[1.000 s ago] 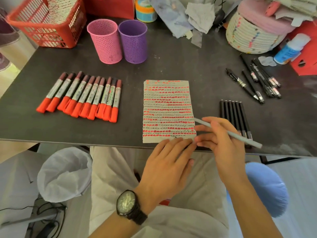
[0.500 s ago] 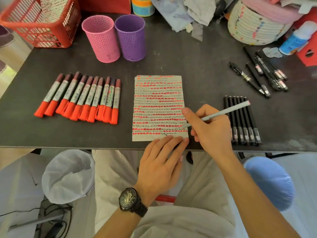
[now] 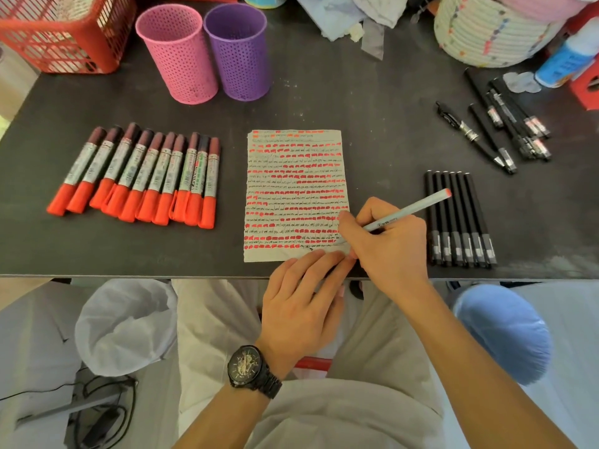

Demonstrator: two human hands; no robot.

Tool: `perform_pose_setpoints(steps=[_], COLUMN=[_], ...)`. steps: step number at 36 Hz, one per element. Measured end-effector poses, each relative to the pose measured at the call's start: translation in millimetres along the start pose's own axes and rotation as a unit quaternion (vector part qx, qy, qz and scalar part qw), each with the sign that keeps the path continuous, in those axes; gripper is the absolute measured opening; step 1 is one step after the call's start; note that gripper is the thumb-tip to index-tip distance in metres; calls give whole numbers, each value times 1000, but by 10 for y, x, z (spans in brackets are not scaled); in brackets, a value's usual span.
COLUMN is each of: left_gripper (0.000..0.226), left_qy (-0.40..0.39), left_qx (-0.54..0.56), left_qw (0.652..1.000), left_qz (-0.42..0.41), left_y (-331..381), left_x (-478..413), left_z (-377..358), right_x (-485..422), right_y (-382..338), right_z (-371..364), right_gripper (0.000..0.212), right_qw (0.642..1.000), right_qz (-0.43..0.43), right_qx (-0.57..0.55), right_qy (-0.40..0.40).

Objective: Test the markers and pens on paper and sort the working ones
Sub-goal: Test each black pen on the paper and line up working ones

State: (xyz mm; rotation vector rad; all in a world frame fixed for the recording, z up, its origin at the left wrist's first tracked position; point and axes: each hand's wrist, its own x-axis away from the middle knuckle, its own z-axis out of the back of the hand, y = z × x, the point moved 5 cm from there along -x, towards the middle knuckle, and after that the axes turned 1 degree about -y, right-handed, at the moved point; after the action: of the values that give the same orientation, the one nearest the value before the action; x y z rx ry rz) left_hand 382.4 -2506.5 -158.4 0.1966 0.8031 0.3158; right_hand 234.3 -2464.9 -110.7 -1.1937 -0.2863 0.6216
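Note:
A sheet of paper [image 3: 293, 176] covered in rows of red marks and black scribbles lies on the dark table [image 3: 372, 124]. My right hand [image 3: 387, 244] grips a pale grey pen [image 3: 411, 209] in writing pose, its tip at the paper's lower right corner. My left hand [image 3: 301, 296] lies flat, fingertips pressing the paper's bottom edge. Several red-capped markers [image 3: 139, 176] lie in a row to the left. Several black pens [image 3: 460, 218] lie side by side to the right. More black pens [image 3: 505, 124] lie loosely at the far right.
A pink mesh cup [image 3: 176, 53] and a purple mesh cup [image 3: 238, 50] stand behind the paper. A red basket [image 3: 61, 34] sits at the back left, a woven basket [image 3: 486, 30] and a blue-labelled bottle [image 3: 564, 59] at the back right. A white bag [image 3: 126, 325] hangs below the table edge.
My right hand turned the grey pen from lying across the fingers into a writing grip and brought its tip down onto the paper's lower right. My left hand stayed on the bottom edge.

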Motion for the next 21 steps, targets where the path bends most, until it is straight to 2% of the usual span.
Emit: perform_pose_setpoints(steps=[21], left_gripper=[34], left_qy=[-11], left_qx=[0], left_qw=[1000], left_qz=[13], left_y=[24], left_x=[-41], left_z=[45], right_x=[-11], right_y=[18], right_z=[17], right_gripper=[35], right_qw=[1000], right_qz=[15], right_qx=[16], right_qy=[-2])
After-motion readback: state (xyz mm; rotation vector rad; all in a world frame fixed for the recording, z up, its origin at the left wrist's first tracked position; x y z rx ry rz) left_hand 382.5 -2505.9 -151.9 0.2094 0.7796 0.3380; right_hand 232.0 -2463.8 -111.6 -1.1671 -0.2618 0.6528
